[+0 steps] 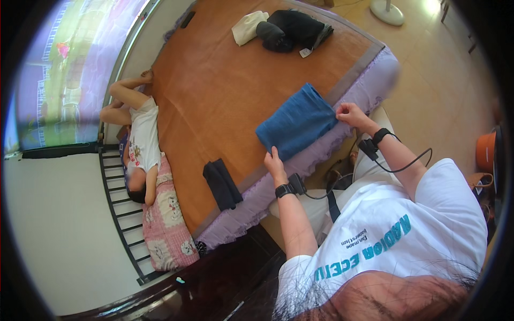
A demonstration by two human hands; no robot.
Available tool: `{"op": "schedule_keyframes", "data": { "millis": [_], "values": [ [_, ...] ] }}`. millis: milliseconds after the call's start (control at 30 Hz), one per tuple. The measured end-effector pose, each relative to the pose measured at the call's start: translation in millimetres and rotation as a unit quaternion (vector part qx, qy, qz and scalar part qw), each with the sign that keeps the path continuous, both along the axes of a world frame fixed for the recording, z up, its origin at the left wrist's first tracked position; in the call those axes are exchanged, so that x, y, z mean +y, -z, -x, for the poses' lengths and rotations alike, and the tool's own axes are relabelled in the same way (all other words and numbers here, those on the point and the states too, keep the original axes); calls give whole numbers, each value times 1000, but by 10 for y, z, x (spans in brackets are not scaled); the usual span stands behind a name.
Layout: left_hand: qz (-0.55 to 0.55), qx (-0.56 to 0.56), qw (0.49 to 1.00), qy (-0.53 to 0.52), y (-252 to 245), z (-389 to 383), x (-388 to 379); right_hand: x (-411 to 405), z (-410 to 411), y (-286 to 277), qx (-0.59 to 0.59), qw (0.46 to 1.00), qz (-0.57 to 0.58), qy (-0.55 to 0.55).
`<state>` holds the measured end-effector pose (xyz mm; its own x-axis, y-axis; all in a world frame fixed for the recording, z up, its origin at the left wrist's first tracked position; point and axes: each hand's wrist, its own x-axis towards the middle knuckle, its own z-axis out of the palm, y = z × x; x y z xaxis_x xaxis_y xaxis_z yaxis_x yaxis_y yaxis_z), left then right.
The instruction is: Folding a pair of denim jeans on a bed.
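A folded blue cloth garment (297,120) lies on the brown bed mat, close to the edge of the bed. At its lower left corner is my left hand (275,163), touching the fabric; whether its fingers grip the cloth is hard to tell. My right hand (350,114) pinches the garment's right corner between thumb and fingers. Both wrists wear black bands with cabled devices. A folded black cloth (222,184) lies apart on the mat, to the left of my left hand.
Dark clothes (297,30) and a cream cloth (249,27) lie at the mat's far end. A person (143,132) lies along the bed's left side by a pink patterned pillow (164,228). A purple ruffled bedskirt (241,224) edges the bed. A white round stand base (387,12) is on the floor.
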<state>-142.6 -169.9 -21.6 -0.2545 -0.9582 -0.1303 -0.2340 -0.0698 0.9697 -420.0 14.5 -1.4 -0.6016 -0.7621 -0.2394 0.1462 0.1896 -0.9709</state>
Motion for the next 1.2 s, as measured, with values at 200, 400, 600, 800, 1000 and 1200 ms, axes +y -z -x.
{"op": "schedule_keyframes", "data": {
  "millis": [200,400,600,800,1000,1200],
  "values": [
    [-29,14,999,3,-6,-36,10,-171,211,-393,95,973,-61,-199],
    [5,33,999,-8,-19,26,68,-218,125,-270,53,979,-43,-190],
    [-28,39,999,10,43,-43,-15,-116,83,-214,122,969,-2,-216],
    [-9,47,999,-1,50,-29,9,14,7,-200,-62,989,23,-133],
    [3,27,1000,14,-6,11,18,74,147,3,-88,986,60,-129],
    [12,4,1000,-5,-11,40,47,116,170,65,-71,986,50,-142]
  ]
}}
